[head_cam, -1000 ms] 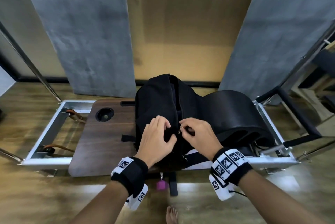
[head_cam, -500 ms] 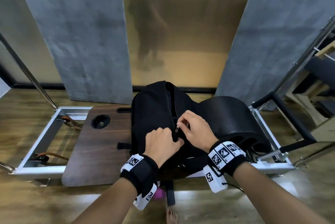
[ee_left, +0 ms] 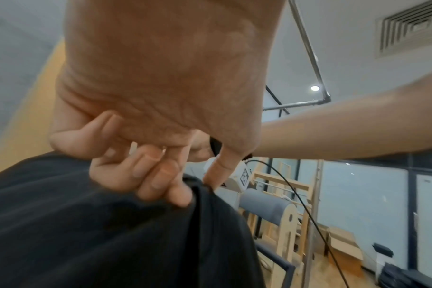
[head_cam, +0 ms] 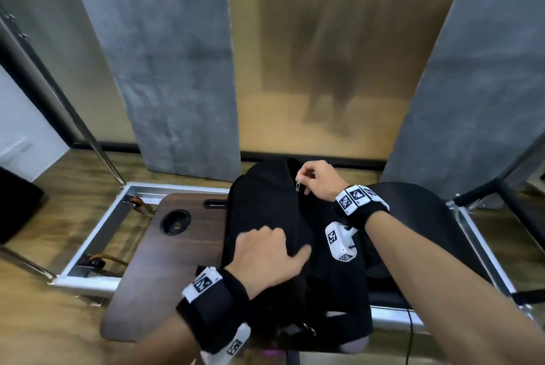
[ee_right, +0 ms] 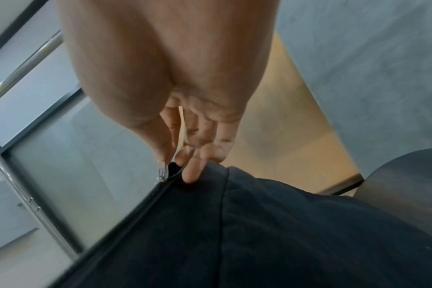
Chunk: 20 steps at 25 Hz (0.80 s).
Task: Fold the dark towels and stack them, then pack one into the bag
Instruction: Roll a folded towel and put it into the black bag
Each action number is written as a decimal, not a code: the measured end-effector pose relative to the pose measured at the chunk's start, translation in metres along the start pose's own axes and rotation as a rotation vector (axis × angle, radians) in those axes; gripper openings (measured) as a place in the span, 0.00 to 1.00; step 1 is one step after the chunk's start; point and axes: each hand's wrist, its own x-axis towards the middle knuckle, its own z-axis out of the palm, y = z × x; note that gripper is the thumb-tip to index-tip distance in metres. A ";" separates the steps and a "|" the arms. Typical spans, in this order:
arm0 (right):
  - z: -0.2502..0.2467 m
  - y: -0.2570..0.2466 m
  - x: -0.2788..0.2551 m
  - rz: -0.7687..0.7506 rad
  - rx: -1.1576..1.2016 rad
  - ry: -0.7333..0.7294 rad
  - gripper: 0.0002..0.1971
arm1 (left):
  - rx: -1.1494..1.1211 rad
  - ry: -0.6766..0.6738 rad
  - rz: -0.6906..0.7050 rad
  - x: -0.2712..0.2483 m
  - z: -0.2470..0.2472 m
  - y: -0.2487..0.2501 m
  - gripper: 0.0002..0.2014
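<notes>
Black cloth of the bag (head_cam: pixel 265 211) covers the right end of the wooden board (head_cam: pixel 165 261). The right hand (head_cam: pixel 320 180) pinches the zip pull (head_cam: pixel 298 186) near the bag's far end; the left hand (head_cam: pixel 265 255) grips the fabric beside the zip. No towel shows. Judged step: working the zip, which calls for steady counter-tension.

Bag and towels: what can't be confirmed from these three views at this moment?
- Towels: none in view; the black bag shows only its outside, so whether one is packed cannot be told.
- Zipper pull: small in the head view, blurred in the right wrist view, pinched by the right hand.
- Left hand: the left wrist view shows fingers curled on the fabric.
</notes>
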 end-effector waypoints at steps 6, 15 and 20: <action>-0.015 0.014 0.039 -0.005 0.077 -0.290 0.09 | -0.116 -0.203 -0.063 0.088 -0.004 -0.001 0.24; -0.011 0.022 0.137 0.139 0.163 -0.093 0.08 | -0.257 -0.260 0.005 0.092 0.011 -0.005 0.24; 0.005 0.040 0.151 0.206 0.257 -0.020 0.04 | -0.397 -0.201 -0.036 0.089 0.013 -0.012 0.26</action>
